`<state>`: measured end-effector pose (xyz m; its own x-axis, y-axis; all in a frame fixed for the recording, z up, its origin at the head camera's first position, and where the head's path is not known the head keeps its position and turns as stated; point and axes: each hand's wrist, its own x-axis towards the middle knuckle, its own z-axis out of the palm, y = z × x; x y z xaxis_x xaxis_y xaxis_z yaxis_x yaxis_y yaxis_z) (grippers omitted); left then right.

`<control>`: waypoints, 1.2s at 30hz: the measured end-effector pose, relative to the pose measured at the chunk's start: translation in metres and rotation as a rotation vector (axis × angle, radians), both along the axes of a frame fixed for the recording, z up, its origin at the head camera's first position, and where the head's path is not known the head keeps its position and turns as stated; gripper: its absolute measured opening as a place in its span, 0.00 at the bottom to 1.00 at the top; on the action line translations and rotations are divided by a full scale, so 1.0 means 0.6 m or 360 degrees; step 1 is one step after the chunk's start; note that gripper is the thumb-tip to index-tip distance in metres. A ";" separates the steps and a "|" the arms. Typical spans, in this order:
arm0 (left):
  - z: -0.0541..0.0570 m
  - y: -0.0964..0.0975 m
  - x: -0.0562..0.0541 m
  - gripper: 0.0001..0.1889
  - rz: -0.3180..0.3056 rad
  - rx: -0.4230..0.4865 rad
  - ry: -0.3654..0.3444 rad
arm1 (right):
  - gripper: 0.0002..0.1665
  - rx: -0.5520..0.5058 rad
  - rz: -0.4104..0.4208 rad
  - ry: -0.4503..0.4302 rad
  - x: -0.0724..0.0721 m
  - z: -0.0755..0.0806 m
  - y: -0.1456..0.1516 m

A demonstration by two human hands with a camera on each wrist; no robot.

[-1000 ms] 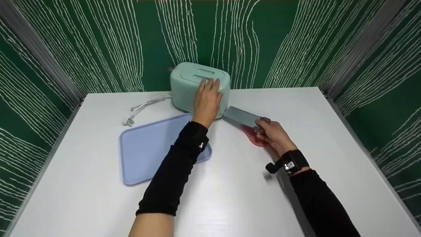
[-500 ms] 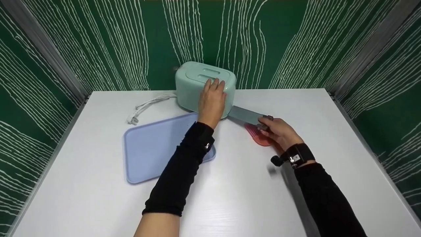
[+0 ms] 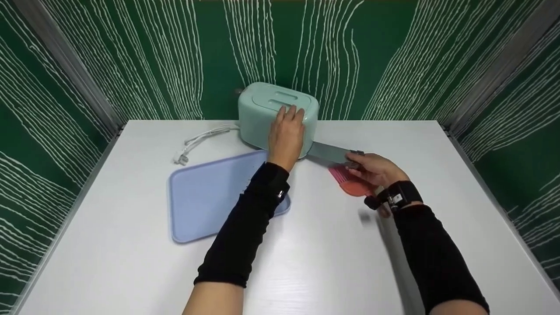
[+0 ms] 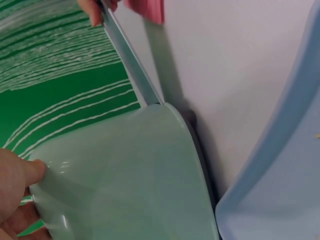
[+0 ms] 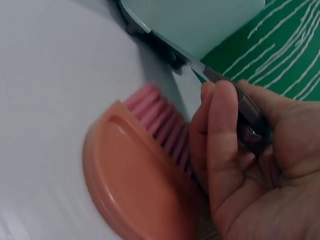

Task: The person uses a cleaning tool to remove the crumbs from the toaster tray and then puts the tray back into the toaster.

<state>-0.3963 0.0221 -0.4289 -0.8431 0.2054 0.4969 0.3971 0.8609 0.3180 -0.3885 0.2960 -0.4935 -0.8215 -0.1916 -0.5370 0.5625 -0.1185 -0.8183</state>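
A mint-green toaster (image 3: pixel 258 124) stands at the back of the white table. My left hand (image 3: pixel 286 139) rests on it, fingers extended up the front and fingertips over the top edge; its thumb (image 4: pixel 34 171) touches the toaster in the left wrist view. A flat grey crumb tray (image 3: pixel 328 153) sticks out of the toaster's lower right end, partly inside. My right hand (image 3: pixel 376 168) pinches the dark outer end (image 5: pixel 252 112) of this tray. Below the right hand lies an orange-red brush (image 3: pixel 355 188) with pink bristles (image 5: pixel 160 117), its handle mostly hidden by hand and wrist.
A shallow blue tray (image 3: pixel 197 205) with a few specks lies in front of the toaster, partly under my left arm. The toaster's white cord and plug (image 3: pixel 181 157) lie to its left. A green wall with white lines (image 3: pixel 315 52) stands behind the table.
The crumb tray has slid a little farther into the toaster, pushed by my right hand. My left hand stays on the toaster. The whole head view has shifted slightly.
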 end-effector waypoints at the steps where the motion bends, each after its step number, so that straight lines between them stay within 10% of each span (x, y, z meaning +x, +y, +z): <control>1: -0.001 0.000 0.000 0.20 -0.0001 -0.0002 0.0004 | 0.11 -0.0012 0.0013 -0.0006 -0.002 -0.002 0.002; 10: -0.003 -0.002 -0.003 0.20 0.0004 0.0000 0.0046 | 0.09 0.0007 0.0001 0.0054 -0.021 -0.003 -0.008; 19: -0.005 0.001 -0.003 0.20 0.0028 -0.0007 -0.0010 | 0.22 0.0383 0.0019 0.0240 -0.030 -0.009 -0.051; 28: -0.005 0.002 -0.003 0.21 0.0022 -0.0058 0.0027 | 0.27 0.1230 0.0341 0.0429 -0.034 -0.009 -0.057; 36: -0.007 0.001 -0.003 0.21 0.0033 -0.0071 0.0052 | 0.27 0.1141 0.0371 0.0471 -0.030 -0.007 -0.069</control>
